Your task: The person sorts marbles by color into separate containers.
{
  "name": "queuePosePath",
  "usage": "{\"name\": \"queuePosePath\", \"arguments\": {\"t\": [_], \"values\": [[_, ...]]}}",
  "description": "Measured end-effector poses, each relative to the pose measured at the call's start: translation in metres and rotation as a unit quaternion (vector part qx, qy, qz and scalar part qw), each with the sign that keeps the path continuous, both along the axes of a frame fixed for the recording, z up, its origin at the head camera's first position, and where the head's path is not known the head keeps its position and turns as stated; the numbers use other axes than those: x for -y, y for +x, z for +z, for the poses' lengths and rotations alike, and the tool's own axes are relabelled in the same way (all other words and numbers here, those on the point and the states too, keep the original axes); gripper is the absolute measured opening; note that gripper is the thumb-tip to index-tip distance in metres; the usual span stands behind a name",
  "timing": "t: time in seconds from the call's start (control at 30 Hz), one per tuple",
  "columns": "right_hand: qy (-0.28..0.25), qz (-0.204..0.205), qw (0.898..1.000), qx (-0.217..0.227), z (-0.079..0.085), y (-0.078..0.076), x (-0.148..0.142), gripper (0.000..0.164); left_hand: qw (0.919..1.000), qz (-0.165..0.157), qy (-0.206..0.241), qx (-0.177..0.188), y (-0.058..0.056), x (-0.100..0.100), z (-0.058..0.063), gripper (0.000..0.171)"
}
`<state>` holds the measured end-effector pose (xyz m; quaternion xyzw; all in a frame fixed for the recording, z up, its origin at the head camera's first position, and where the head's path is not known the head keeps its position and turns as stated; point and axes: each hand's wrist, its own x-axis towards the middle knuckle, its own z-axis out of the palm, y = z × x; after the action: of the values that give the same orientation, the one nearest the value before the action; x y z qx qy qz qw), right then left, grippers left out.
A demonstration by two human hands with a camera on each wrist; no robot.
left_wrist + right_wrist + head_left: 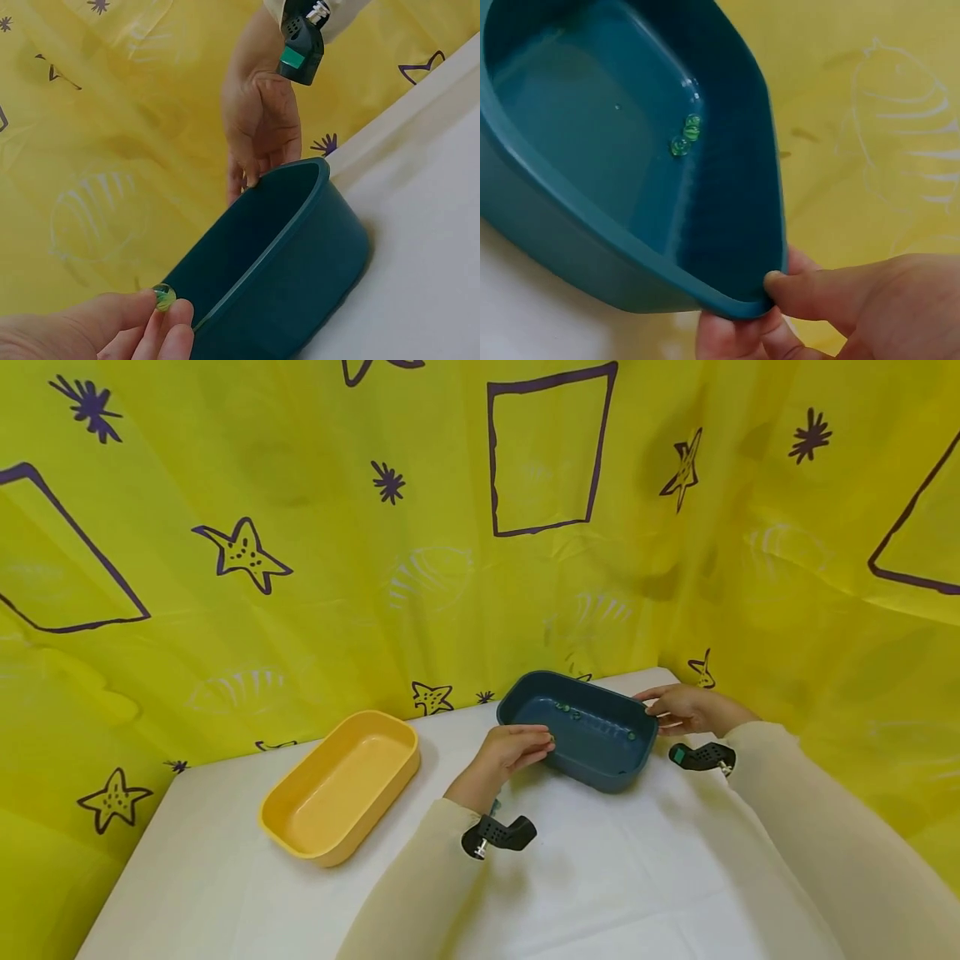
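Observation:
A dark teal tub (596, 776) stands on the white table with several small green glass marbles (692, 129) inside it. My right hand (693, 708) grips the tub's right end; the right wrist view has its thumb (802, 291) over the rim and fingers beneath on the outer side. Between thumb and fingertips, my left hand (510, 750) pinches a clear marble with green and yellow in it (165, 297). That hand is at the tub's near left rim, the marble close to the edge in the left wrist view.
To the left on the table is a yellow tub (337, 793), set at an angle, with no contents showing. A yellow curtain (322, 468) printed with starfish and fish rises behind the table (210, 877) and along its right side.

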<state>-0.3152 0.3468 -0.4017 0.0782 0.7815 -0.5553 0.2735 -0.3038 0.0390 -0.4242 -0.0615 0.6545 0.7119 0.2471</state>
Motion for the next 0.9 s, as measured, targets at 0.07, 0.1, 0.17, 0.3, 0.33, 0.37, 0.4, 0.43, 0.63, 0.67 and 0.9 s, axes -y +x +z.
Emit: {"name": "queuePosePath", "arguments": {"t": [0.07, 0.1, 0.17, 0.3, 0.33, 0.37, 0.4, 0.43, 0.63, 0.67, 0.9], "values": [[-0.002, 0.006, 1.0, 0.008, 0.0033, -0.001, -0.0002, 0.052, 1.0, 0.005, 0.002, 0.001, -0.0013, -0.0006, 0.0003, 0.029], [-0.003, 0.007, 1.0, 0.013, 0.0045, -0.0014, -0.0004, 0.052, 1.0, 0.008, 0.003, 0.004, -0.0015, -0.0006, 0.0007, 0.029], [-0.007, 0.009, 1.0, 0.023, 0.0065, -0.0014, -0.0006, 0.055, 0.9999, 0.01, 0.004, 0.006, -0.0021, -0.0003, 0.0004, 0.029], [-0.012, 0.015, 0.999, 0.036, 0.0096, 0.0001, -0.0014, 0.06, 0.9999, 0.007, 0.009, 0.009, -0.0019, 0.0008, 0.0001, 0.032], [-0.013, 0.017, 0.999, 0.038, 0.01, 0.0004, -0.0017, 0.061, 0.9999, 0.009, 0.01, 0.009, -0.0019, 0.0011, 0.0, 0.032], [-0.014, 0.02, 0.999, 0.039, 0.0103, 0.0005, -0.0023, 0.062, 0.9998, 0.011, 0.012, 0.009, -0.0016, 0.0013, 0.0002, 0.031], [-0.014, 0.023, 0.999, 0.04, 0.0106, 0.0008, -0.0023, 0.063, 0.9998, 0.013, 0.014, 0.008, -0.0015, 0.0014, 0.0004, 0.031], [-0.01, 0.027, 0.999, 0.039, 0.0103, 0.0009, -0.0026, 0.064, 0.9997, 0.015, 0.016, 0.007, -0.0013, 0.0011, 0.0005, 0.031], [-0.003, 0.027, 0.999, 0.042, 0.0102, 0.0006, -0.0029, 0.065, 0.9993, 0.033, 0.017, 0.004, -0.0008, -0.0001, 0.0018, 0.032], [-0.005, 0.026, 0.999, 0.043, 0.0102, 0.0002, -0.0029, 0.065, 0.9992, 0.036, 0.017, 0.003, -0.0006, -0.0003, 0.002, 0.032], [-0.004, 0.012, 0.999, 0.053, 0.0109, -0.0014, -0.002, 0.064, 0.9978, 0.061, 0.025, 0.006, -0.0001, 0.0023, 0.0022, 0.031]]}}
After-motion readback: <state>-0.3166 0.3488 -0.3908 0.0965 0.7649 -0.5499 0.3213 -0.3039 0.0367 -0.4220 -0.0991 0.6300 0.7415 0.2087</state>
